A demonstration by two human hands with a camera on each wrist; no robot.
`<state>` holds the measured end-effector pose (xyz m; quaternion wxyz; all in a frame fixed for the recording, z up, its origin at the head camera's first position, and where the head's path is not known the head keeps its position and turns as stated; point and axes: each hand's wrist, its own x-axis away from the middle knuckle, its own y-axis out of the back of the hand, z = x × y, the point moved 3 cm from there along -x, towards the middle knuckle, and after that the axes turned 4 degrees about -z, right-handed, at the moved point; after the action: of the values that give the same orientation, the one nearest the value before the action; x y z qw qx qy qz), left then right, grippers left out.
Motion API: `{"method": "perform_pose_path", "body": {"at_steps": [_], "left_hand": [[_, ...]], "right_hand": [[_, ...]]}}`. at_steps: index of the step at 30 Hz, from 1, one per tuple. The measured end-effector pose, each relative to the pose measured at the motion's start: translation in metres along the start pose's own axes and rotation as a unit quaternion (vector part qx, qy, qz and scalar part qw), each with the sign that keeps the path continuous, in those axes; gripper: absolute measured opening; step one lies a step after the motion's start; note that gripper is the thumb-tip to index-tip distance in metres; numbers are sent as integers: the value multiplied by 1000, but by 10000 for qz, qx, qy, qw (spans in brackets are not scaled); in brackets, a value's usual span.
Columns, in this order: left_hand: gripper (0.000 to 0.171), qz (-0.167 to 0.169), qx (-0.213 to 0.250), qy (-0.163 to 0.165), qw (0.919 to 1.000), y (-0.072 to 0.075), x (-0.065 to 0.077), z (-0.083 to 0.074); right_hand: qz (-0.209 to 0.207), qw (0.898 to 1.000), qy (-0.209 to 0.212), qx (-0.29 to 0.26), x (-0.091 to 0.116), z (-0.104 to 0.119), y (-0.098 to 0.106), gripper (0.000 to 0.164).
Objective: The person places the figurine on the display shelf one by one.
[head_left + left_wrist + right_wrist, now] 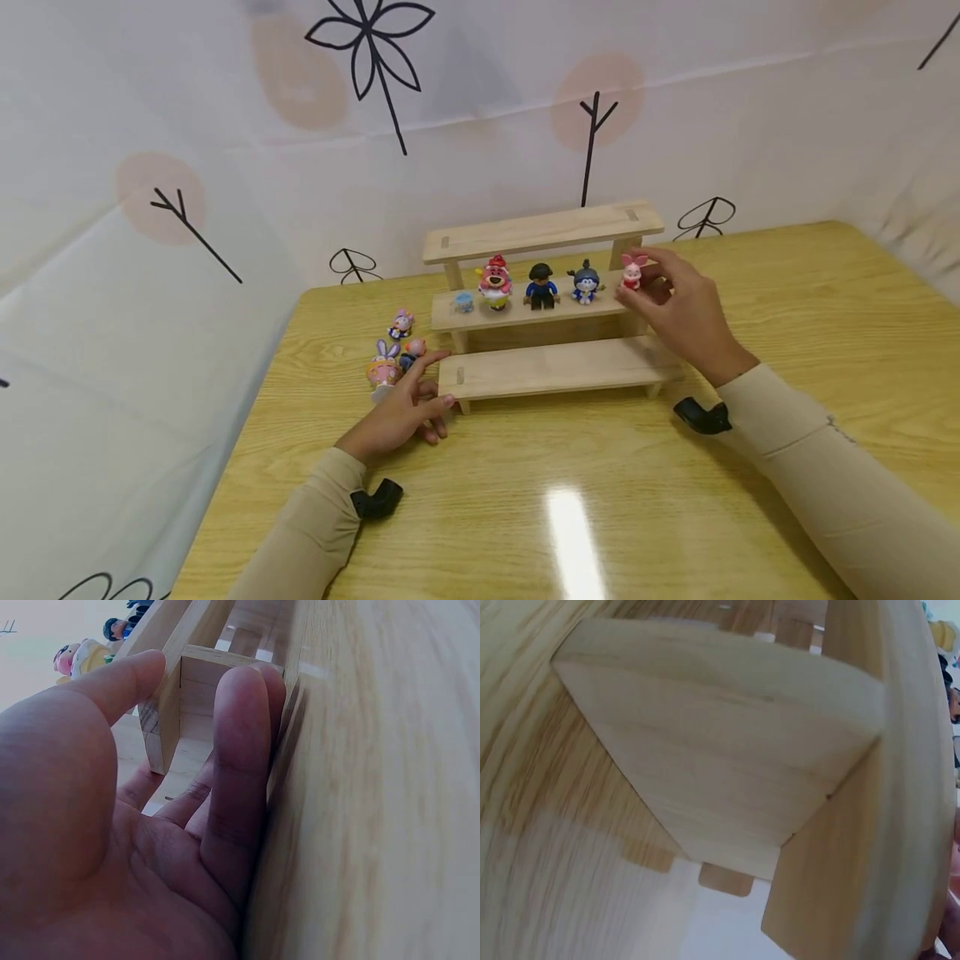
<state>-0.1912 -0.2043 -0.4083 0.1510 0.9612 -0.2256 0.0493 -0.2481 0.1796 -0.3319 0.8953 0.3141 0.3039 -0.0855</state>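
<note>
At the left end of a three-step wooden display stand's lowest step (555,368), my left hand (401,417) holds the board's end, thumb at its front corner and index finger at its back corner. The left wrist view shows the board's end (160,724) between these fingers. Between thumb and fingertips, my right hand (678,308) pinches a small pink long-eared figurine (632,272), upright at the right end of the middle step (517,315). The right wrist view mostly shows the stand's underside (705,742); the hand is barely in it, at the right edge.
Along the middle step stand a small blue figurine (464,302), a pink bear figurine (495,285), a dark-haired toy figure (541,287) and a blue figurine (586,283). Left of the stand, a rabbit-eared figurine (383,367) and others lie on the table. The top step (540,229) stands behind.
</note>
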Motion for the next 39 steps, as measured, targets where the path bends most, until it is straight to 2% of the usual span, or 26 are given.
{"method": "perform_pose_path", "body": {"at_steps": [3, 6, 10, 13, 16, 18, 22, 26, 28, 31, 33, 35, 37, 39], "left_hand": [[68, 0, 2, -15, 10000, 1, 1, -1], [67, 1, -5, -16, 10000, 1, 1, -1], [68, 1, -45, -27, 10000, 1, 0, -1], [69, -18, -65, -44, 10000, 1, -2, -2], [70, -34, -46, -44, 10000, 1, -3, -3], [70, -42, -27, -22, 10000, 1, -3, -4], [69, -39, -55, -11, 10000, 1, -3, -4], [69, -44, -66, -28, 10000, 2, -3, -5], [69, -59, -33, -11, 10000, 3, -2, -6], [69, -71, -4, 23, 10000, 3, -2, -5], [69, -73, 16, 32, 10000, 3, -1, -4], [69, -57, 22, 18, 10000, 2, -2, -3], [70, -36, 38, 23, 10000, 1, -1, -3], [70, -29, 30, 32, 10000, 1, 0, -4]], "right_hand": [[-17, 10000, 65, 14, 1, 0, 2, 61], [-209, 9997, 142, -43, 6, -1, 7, 65], [-568, 9980, 23, -280, 14, -6, 17, 51], [-635, 9970, -333, -295, 20, -13, 26, 36], [-335, 9965, -759, -118, 25, -25, 35, 25], [53, 9946, -1033, -39, 28, -33, 39, 22], [985, 9831, -1544, 48, 34, -49, 41, 30], [2048, 9565, -2072, -172, 37, -59, 38, 49], [2566, 9368, -2340, -423, 38, -63, 35, 57], [3241, 8997, -2741, -1017, 42, -68, 28, 61], [3568, 8767, -2892, -1426, 46, -70, 24, 58], [3799, 8582, -2932, -1821, 49, -71, 22, 53], [3952, 8485, -2867, -2040, 52, -72, 20, 49], [4049, 8431, -2801, -2163, 54, -71, 19, 46]]}}
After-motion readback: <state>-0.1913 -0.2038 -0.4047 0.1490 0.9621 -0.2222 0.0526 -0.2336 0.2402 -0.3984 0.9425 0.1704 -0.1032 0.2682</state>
